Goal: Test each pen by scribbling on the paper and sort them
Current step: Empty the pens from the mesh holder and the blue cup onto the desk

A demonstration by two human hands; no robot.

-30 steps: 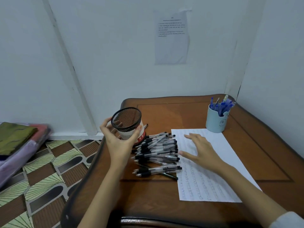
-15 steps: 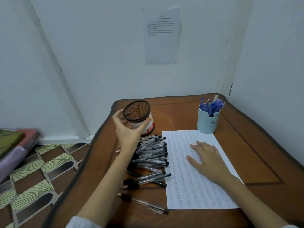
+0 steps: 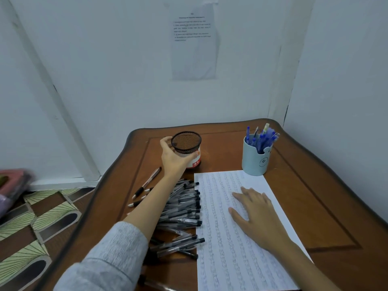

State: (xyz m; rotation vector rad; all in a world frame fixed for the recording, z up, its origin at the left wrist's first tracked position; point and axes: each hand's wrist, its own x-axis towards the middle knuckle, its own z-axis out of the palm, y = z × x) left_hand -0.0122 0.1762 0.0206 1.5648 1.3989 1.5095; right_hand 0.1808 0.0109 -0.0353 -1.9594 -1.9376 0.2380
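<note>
Clasping mesh cup (image 3: pixel 186 142) with left grip (image 3: pixel 174 159) at far side of desk (image 3: pixel 231 148); resting right grip (image 3: pixel 258 215), released, flat on paper (image 3: pixel 241 259). Could sweep pens (image 3: pixel 180 208), heaped beside paper under the forearm (image 3: pixel 147 206), off desk when drawing back.

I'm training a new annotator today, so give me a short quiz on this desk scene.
1. True or false: the left hand grips the mesh cup.
2. The right hand rests flat on: A) the paper B) the black pens C) the table edge.
3. Fill in: the blue cup holds ___ pens.
Key: 1 true; 2 A; 3 blue.
</note>
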